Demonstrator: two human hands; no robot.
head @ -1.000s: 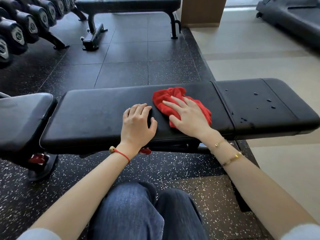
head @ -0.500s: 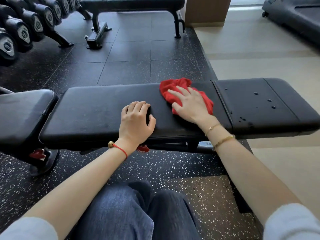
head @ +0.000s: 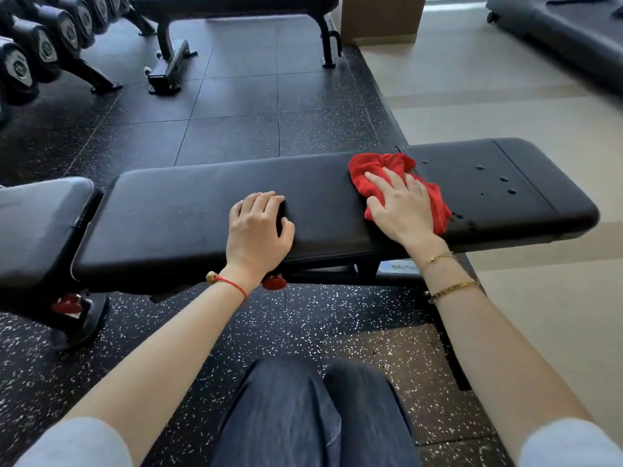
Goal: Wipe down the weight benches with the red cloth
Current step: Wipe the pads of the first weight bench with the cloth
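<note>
I see my right hand (head: 403, 208) pressing flat, fingers extended, on the red cloth (head: 397, 183) at the seam of the weight bench (head: 202, 210). Water droplets (head: 499, 180) lie further right, along the bench's long axis. My left hand (head: 258, 230) rests on the pad with loosely curled fingers, holding nothing.

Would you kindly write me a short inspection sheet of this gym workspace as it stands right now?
Surface: black bench pad, the seat section on the right dotted with water droplets.
Job's things: red cloth bunched over the seam between the two pads.
Clutter: nothing seen.
Grips: right hand presses flat on the cloth; left hand rests on the pad, fingers curled, holding nothing.
Cables: nothing seen.
Surroundings: dumbbell rack far left, second bench behind, another padded bench at left, speckled rubber floor, pale floor to the right.
</note>
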